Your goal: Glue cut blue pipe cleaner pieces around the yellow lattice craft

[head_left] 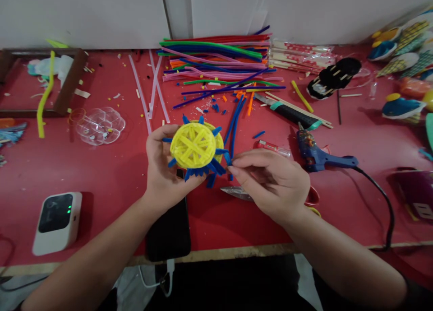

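A yellow wheel (193,145) with blue spokes is gripped by the left hand (161,166) and held above the middle of the desk (118,175). At the wheel's right side, a bent blue strip (228,157) is pinched between thumb and forefinger of the right hand (275,180). Scissors (237,192) are partly hidden beneath that hand. A black phone (169,234) is laid at the desk's near edge; a blue glue gun (313,155) is placed toward the right edge. Coloured stems (216,53) are heaped along the far edge.
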{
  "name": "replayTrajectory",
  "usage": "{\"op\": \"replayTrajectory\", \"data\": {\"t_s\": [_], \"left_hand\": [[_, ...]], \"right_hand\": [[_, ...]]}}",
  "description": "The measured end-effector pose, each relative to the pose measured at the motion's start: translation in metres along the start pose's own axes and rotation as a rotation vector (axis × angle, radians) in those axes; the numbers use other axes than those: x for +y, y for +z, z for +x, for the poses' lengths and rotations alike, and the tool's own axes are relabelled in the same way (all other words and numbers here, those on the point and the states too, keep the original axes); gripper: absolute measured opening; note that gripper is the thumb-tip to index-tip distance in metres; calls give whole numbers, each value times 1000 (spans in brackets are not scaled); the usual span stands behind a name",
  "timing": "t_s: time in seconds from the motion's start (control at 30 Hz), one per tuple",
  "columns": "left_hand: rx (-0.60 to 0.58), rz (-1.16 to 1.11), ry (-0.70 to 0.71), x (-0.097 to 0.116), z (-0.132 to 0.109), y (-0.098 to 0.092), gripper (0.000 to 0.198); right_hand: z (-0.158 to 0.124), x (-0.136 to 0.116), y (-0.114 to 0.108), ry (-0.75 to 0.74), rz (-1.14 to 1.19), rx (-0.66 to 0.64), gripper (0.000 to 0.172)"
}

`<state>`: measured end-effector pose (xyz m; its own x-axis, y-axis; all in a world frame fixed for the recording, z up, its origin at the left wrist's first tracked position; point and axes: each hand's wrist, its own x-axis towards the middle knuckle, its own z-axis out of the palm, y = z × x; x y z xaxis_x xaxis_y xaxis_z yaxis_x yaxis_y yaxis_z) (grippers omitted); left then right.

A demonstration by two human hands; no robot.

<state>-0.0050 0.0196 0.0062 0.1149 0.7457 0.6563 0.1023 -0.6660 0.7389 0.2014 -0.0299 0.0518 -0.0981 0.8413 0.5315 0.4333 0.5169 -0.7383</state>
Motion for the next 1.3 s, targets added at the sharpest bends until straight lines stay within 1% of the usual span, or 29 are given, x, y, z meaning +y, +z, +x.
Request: {"op": "replayTrajectory", "data": {"t_s": [0.1, 0.2, 0.43, 0.6, 0.73, 0.93, 1.2, 1.3], "left_hand": [[-26, 2, 19, 2, 1, 0, 91], [-57, 7, 26, 3, 1, 0, 92], [-118, -42, 14, 2, 2, -2, 96], [-115, -56, -20, 3, 1, -3, 96], [-138, -109, -59, 4, 0, -3, 95], [-122, -144, -129, 3, -1, -5, 96], [-115, -139, -107, 3, -1, -2, 95], [-136, -130, -104, 4, -1, -2, 95]], "right_hand": [[2, -1, 0, -57, -3, -18, 15], [4, -1, 0, -100, -9, -8, 15], [3, 0, 0, -132, -43, -21, 16], [3, 1, -1, -192, -129, -27, 18], [3, 0, -1, -232, -191, -41, 16], [2, 0, -2, -268, -201, -56, 18], [1, 2, 0, -274, -195, -50, 17], [1, 2, 0, -270, -195, -36, 16]]}}
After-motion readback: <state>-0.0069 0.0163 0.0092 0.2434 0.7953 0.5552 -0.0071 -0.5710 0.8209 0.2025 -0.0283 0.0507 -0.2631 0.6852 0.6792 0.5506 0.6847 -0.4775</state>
